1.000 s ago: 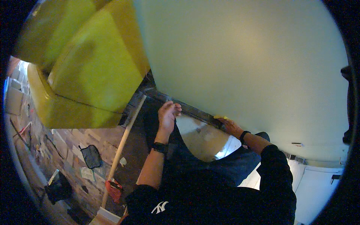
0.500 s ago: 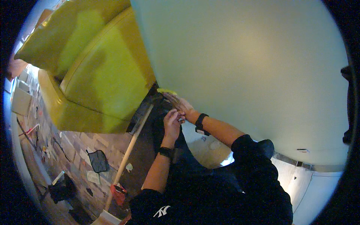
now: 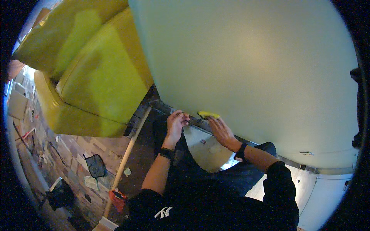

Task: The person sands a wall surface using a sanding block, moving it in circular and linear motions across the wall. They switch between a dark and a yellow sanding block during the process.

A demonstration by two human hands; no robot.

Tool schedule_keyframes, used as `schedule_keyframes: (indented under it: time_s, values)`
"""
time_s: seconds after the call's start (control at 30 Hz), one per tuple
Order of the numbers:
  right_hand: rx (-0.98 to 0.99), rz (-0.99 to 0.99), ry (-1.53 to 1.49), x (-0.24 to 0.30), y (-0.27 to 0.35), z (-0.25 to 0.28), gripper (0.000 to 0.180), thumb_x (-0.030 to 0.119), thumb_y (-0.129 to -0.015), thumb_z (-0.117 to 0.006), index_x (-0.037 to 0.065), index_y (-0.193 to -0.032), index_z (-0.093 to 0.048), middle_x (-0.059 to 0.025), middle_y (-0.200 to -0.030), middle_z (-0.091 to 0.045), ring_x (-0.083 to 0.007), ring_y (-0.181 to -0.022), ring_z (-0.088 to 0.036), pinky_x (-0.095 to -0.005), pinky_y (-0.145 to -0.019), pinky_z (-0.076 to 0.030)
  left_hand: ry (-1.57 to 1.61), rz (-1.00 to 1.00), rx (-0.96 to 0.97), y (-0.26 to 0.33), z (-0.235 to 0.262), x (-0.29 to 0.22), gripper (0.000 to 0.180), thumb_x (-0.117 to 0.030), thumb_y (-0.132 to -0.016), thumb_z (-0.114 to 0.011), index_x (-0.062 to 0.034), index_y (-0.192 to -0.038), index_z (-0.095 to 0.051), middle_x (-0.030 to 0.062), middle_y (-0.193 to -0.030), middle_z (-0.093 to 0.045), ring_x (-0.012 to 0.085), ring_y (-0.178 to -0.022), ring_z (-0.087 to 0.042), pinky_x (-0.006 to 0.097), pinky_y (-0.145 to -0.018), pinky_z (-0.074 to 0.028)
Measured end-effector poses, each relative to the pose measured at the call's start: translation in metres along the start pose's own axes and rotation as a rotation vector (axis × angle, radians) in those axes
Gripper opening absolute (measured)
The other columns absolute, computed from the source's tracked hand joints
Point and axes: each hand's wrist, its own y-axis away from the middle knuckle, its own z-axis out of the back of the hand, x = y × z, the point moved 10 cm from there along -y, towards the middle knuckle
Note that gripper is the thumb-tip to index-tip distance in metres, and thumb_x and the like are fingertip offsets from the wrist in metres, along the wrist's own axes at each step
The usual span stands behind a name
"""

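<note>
My right hand (image 3: 222,133) reaches low against the pale green wall (image 3: 246,69). At its fingertips is a narrow yellow tool (image 3: 210,114) with a dark part at its left end; its exact kind is unclear. It lies along the dark strip (image 3: 194,122) at the foot of the wall. To the left, my left hand (image 3: 175,125) is closed near the same strip, thumb and fingers pinched together. Whatever that pinch holds, if anything, is too small to make out.
A yellow-green padded seat (image 3: 104,84) stands against the wall on the left. A long wooden strip (image 3: 129,156) crosses the floor beside me. Farther left lie a black mesh pouch (image 3: 95,166), a red item (image 3: 118,200) and a dark bag (image 3: 61,193).
My right hand has moved right along the foot of the wall with the yellow tool, away from the seat. My hands, close together before, are now apart; the left has barely shifted.
</note>
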Motion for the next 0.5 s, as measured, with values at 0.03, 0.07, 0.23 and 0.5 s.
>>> schedule_keyframes:
  time_s: [0.03, 0.07, 0.23, 0.5]
  values:
    - [-0.084, -0.019, 0.039, -0.002, -0.017, 0.021, 0.055, 0.022, -0.092, -0.047, -0.002, -0.142, -0.048, -0.0135, -0.158, -0.034, -0.0277, -0.147, -0.029, -0.0443, -0.122, -0.018, 0.005, 0.003, -0.001, 0.0, -0.001, 0.002, 0.018, -0.016, -0.095, -0.062, -0.0106, -0.112, -0.058, 0.0132, -0.102, -0.07, 0.0231, -0.089, -0.067, 0.035, -0.071, -0.053]
    - [-0.16, -0.039, 0.042, -0.004, -0.036, 0.043, 0.056, 0.022, -0.091, -0.049, -0.003, -0.142, -0.047, -0.0137, -0.158, -0.034, -0.0276, -0.147, -0.029, -0.044, -0.121, -0.02, 0.01, -0.007, -0.001, -0.001, -0.002, 0.001, 0.018, -0.017, -0.096, -0.061, -0.0102, -0.112, -0.057, 0.0135, -0.101, -0.07, 0.0223, -0.088, -0.067, 0.035, -0.072, -0.053]
    - [-0.372, -0.083, -0.094, -0.007, -0.124, 0.132, 0.062, 0.024, -0.086, -0.054, -0.005, -0.14, -0.048, -0.0155, -0.157, -0.033, -0.0266, -0.146, -0.029, -0.0416, -0.12, -0.024, 0.064, -0.12, -0.104, 0.001, 0.003, -0.009, 0.019, -0.012, -0.096, -0.06, -0.0034, -0.113, -0.059, 0.0079, -0.1, -0.066, 0.0211, -0.09, -0.065, 0.035, -0.074, -0.054]
    - [-0.374, -0.165, -0.185, -0.02, -0.066, 0.1, 0.056, 0.025, -0.087, -0.056, -0.003, -0.135, -0.054, -0.0133, -0.155, -0.037, -0.0276, -0.142, -0.036, -0.044, -0.117, -0.028, -0.119, -0.134, -0.227, 0.01, -0.023, 0.011, 0.016, -0.013, -0.096, -0.062, -0.0019, -0.107, -0.064, 0.0063, -0.095, -0.068, 0.0151, -0.082, -0.065, 0.03, -0.069, -0.053]
